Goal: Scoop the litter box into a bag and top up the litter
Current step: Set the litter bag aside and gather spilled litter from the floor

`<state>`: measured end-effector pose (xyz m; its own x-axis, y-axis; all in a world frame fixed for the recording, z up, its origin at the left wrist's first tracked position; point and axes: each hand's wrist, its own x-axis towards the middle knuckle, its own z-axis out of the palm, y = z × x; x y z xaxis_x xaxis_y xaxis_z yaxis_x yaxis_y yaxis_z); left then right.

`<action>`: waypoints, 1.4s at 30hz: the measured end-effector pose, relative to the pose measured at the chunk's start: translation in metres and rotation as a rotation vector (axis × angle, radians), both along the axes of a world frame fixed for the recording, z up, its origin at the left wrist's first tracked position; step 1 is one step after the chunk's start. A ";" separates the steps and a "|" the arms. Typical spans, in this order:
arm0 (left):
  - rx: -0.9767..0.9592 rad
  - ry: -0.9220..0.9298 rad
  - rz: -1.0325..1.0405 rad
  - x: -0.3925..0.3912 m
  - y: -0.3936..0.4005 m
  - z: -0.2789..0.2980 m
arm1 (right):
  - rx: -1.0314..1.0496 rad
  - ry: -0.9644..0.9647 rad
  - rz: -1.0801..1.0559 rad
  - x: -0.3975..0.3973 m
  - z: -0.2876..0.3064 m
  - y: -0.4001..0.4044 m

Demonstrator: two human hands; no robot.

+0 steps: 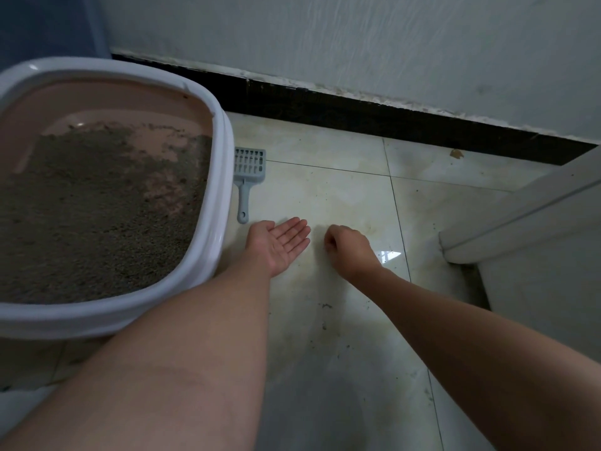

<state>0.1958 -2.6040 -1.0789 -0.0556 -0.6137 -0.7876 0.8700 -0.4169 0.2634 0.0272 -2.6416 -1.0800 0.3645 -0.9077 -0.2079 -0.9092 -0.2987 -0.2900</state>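
Reaching over the floor [341, 196] beside the litter box [214, 203], I hold my left hand [279, 244] palm-up with fingers spread, empty. My right hand [348, 249] is curled, fingertips pinched together; on what, I cannot tell. My scoop [248, 170] lies against the litter box's right wall.

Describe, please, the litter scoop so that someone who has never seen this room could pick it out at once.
Find the big white-rimmed litter box at the left, pink inside and part-filled with grey-brown litter. On the pale tiled floor, right against the box's right wall, lies the litter scoop. It is the only small grey plastic tool there: slotted head toward the wall, handle toward the hands.
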 end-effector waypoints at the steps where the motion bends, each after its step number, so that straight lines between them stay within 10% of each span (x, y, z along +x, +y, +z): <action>1: 0.003 -0.003 0.000 -0.001 -0.001 -0.001 | -0.023 -0.047 0.033 0.004 0.001 0.001; 17: -0.010 0.019 0.028 -0.011 -0.003 -0.006 | -0.067 -0.242 0.166 0.046 0.029 -0.001; 42: -0.026 0.117 0.048 -0.007 -0.004 -0.010 | -0.010 0.131 0.119 -0.020 -0.005 -0.001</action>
<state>0.1883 -2.6078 -1.0890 -0.1166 -0.6378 -0.7614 0.9143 -0.3684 0.1686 0.0068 -2.6426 -1.0851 0.4395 -0.8623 -0.2516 -0.8973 -0.4085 -0.1673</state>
